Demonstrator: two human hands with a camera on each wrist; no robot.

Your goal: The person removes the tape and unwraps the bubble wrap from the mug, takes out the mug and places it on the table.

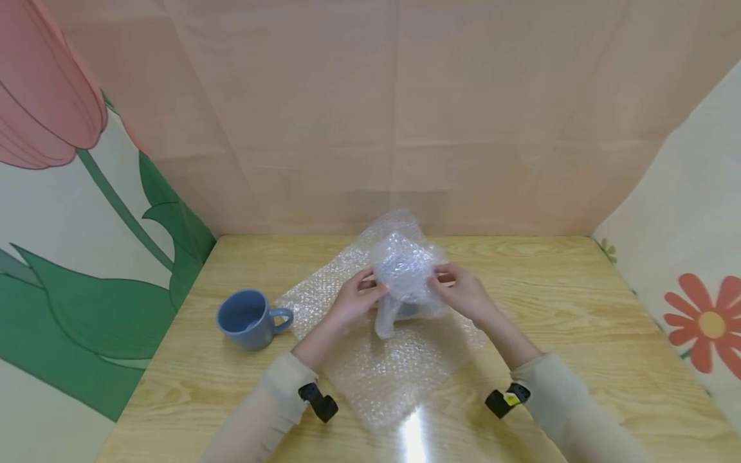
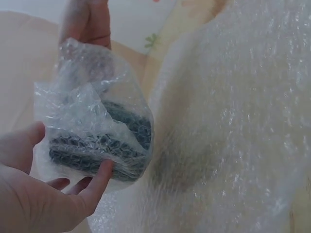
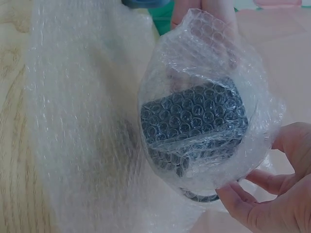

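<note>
Both hands hold up a blue mug (image 3: 194, 116) wrapped in bubble wrap (image 1: 399, 257); its dark body and part of a handle show through in the right wrist view. My left hand (image 1: 356, 296) grips the bundle from the left, with curled fingers against the plastic. From the other side my right hand (image 1: 463, 292) pinches the wrap between thumb and fingers. The bundle is above a bubble wrap sheet (image 1: 399, 373) that lies spread on the table. Layers of plastic blur the mug's outline.
A second blue mug (image 1: 249, 321) stands upright left of the sheet, its handle pointing right. The wooden table (image 1: 579, 334) ends at a peach cloth backdrop (image 1: 492, 128). Floral panels (image 1: 706, 257) border both sides.
</note>
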